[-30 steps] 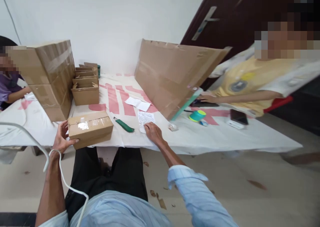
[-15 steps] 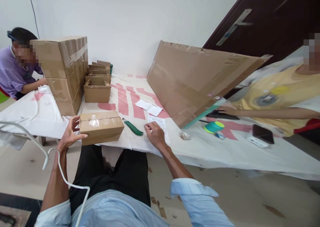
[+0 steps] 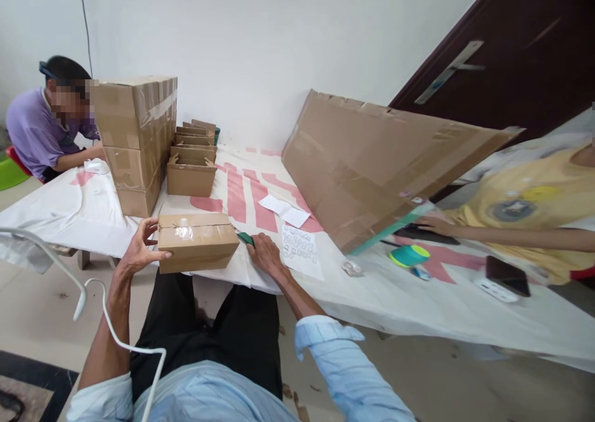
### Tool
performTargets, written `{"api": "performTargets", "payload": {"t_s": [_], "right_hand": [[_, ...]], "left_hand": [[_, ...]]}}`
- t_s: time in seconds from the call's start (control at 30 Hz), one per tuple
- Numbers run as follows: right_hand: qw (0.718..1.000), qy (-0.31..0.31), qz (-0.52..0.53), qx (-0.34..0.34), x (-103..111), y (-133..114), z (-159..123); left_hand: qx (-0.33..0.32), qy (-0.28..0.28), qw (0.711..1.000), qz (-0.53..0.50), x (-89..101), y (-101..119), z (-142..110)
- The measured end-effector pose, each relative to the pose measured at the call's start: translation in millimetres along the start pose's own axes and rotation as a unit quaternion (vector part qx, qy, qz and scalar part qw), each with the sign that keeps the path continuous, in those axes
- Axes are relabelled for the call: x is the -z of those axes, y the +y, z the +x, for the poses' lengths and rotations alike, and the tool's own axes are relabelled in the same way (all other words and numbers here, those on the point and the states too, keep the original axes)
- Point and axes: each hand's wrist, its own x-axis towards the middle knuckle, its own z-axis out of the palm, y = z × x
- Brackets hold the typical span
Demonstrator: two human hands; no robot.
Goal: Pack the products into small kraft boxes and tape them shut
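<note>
A taped cardboard box [image 3: 198, 248] lies at the table's front edge, a clear strip of tape across its top seam. My left hand [image 3: 142, 248] grips its left end, thumb on the front face and fingers behind. Just right of the box, my right hand [image 3: 264, 251] is closed around the green utility knife [image 3: 245, 239], whose front end points left toward the box. The rest of the knife is hidden under my fingers. Beside this hand lies a sheet with small printed drawings [image 3: 300, 248], and behind it a folded white paper [image 3: 283, 210].
Stacked taped boxes [image 3: 121, 121] and a row of open cartons [image 3: 190, 179] stand at the back left. A large cardboard panel [image 3: 372, 168] leans at the right. Beyond it are a teal tape roll [image 3: 409, 256], a phone [image 3: 506, 275] and a person in yellow [image 3: 520, 199]. Another person [image 3: 32, 124] sits far left.
My right hand has moved left from beside the sheet and taken hold of the green knife. My left hand keeps its grip on the box. The view has shifted slightly.
</note>
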Motion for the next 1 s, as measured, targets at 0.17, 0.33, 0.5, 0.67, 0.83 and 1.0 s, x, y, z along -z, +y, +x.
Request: {"api": "performTargets", "payload": {"t_s": [0.17, 0.33, 0.5, 0.67, 0.83, 1.0], "right_hand": [[0.978, 0.149, 0.141, -0.02, 22.3, -3.8, 3.8], [0.921, 0.16, 0.341, 0.095, 83.1, -33.1, 3.4], [0.897, 0.02, 0.407, 0.175, 135.4, -77.3, -14.1], [0.893, -0.056, 0.377, 0.239, 158.0, -106.4, -21.8], [0.891, -0.103, 0.339, 0.283, 168.6, -121.1, -17.7], [0.889, -0.126, 0.311, 0.31, 173.8, -129.3, -13.8]], "left_hand": [[-0.004, -0.002, 1.0, 0.005, -1.3, -1.2, -0.9], [-0.012, -0.004, 1.0, 0.01, -4.5, 1.8, -7.1], [-0.029, -0.004, 0.999, 0.015, -11.3, 5.9, -17.9], [-0.029, 0.0, 0.999, 0.029, -15.3, 2.3, -25.1], [-0.029, 0.003, 0.999, 0.03, -18.8, 1.0, -30.1], [-0.03, 0.005, 0.999, 0.02, -22.3, 3.5, -32.6]]}}
